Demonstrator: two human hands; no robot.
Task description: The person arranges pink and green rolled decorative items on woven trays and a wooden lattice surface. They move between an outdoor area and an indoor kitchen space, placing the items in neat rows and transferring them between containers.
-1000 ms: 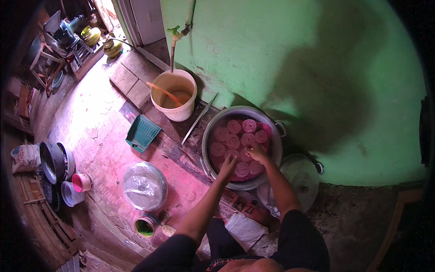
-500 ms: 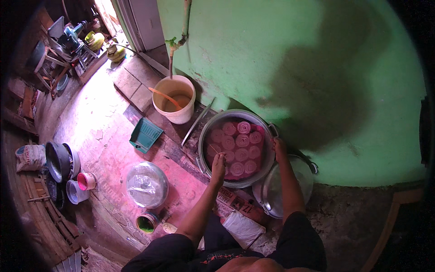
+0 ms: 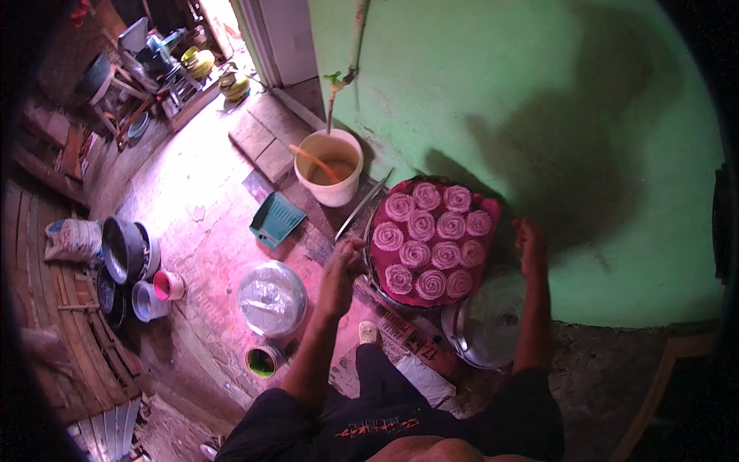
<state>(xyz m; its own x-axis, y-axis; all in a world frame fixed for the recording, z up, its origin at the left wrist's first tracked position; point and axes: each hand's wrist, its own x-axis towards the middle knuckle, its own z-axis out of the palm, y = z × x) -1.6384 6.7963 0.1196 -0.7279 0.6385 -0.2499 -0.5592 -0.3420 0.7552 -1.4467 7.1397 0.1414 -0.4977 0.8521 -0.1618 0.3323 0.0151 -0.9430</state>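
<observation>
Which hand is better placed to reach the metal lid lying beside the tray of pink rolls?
Right. The right hand is at the tray edge directly above the lid; the left hand is across the tray.

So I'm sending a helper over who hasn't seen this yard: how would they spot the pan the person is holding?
Find the green wall with the tap above a white bucket. Just right of the bucket, the left hand and right hand grip a round pan. Unlike the plain metal lid beside it, it holds pink rose-shaped swirls.
</observation>
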